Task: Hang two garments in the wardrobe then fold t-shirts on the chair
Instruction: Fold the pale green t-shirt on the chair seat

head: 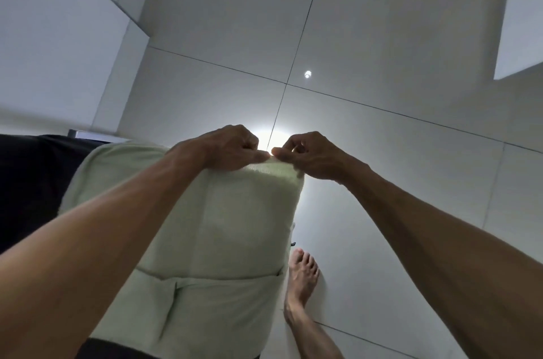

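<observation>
A pale green t-shirt (235, 229) hangs in front of me, folded lengthwise, with a hem band across its lower part. My left hand (232, 148) pinches its top edge on the left. My right hand (308, 156) pinches the same edge on the right, thumbs almost meeting at the middle. The shirt's left part drapes over a dark garment or seat (29, 188) at the left edge. The wardrobe and hangers are out of sight.
Grey floor tiles (367, 50) with dark joints spread beyond the shirt. A white cabinet or wall panel (58, 35) rises at the left, another white panel (520, 21) at the upper right. My bare foot (302, 279) stands beside the shirt's right edge.
</observation>
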A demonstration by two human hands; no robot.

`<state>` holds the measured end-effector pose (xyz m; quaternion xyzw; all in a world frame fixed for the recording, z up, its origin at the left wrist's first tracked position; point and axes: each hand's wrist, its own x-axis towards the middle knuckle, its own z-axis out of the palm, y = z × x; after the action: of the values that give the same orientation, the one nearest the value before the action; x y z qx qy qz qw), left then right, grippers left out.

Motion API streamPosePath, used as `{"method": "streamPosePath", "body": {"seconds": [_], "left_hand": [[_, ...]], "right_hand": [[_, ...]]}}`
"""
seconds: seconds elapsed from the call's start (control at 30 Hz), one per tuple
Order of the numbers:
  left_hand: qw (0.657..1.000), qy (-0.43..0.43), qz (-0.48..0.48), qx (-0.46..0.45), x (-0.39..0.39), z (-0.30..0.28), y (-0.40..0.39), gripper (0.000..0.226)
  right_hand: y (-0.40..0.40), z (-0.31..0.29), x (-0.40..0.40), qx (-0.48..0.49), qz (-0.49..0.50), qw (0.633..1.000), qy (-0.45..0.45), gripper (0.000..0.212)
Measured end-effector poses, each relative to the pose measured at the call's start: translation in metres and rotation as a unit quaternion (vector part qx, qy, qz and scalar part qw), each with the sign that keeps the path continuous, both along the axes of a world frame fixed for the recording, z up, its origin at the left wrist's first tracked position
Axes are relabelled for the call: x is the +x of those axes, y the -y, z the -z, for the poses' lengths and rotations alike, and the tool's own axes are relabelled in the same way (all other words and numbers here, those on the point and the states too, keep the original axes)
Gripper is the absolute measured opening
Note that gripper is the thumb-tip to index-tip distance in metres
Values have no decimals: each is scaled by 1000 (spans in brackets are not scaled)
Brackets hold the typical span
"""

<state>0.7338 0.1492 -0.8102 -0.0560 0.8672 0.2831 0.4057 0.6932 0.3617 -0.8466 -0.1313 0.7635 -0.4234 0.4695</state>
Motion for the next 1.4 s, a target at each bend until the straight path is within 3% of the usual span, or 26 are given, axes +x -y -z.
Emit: {"method": "streamPosePath", "body": {"seconds": [0.1,0.2,0.3,0.4,0.6,0.73,0.9,1.17,1.27,1.4], "left_hand": [[998,-17,44,-34,-2,-24,9,43],[986,-49,122,-106,0,-50,16,47],[949,-118,202,-212,10,-77,25,49],[904,-132,252,-320,28,-95,36,58],[886,-160,203,-386,94,-137,54,23],[867,-209,184,-413,154,-153,61,22],[879,-282,103,-370,225,-139,76,12],[889,-359,53,-278,293,-88,77,30],[880,-403,-1,-251,303,-80,76,25],[880,-414,-28,-234,331,-73,76,24]], "right_hand": [[-14,-9,1,42,-109,993,-14,30],[-18,-22,9,68,-79,992,-64,24],[-20,-34,28,131,-86,977,-145,25],[-27,-45,51,186,-104,944,-251,23],[-37,-72,117,272,-47,851,-447,9],[-33,-79,171,310,15,808,-501,34],[-34,-71,228,307,57,820,-481,34],[-26,-40,278,323,62,861,-389,30],[-19,-37,285,302,111,861,-394,28],[-28,-34,309,335,76,849,-402,31]]}}
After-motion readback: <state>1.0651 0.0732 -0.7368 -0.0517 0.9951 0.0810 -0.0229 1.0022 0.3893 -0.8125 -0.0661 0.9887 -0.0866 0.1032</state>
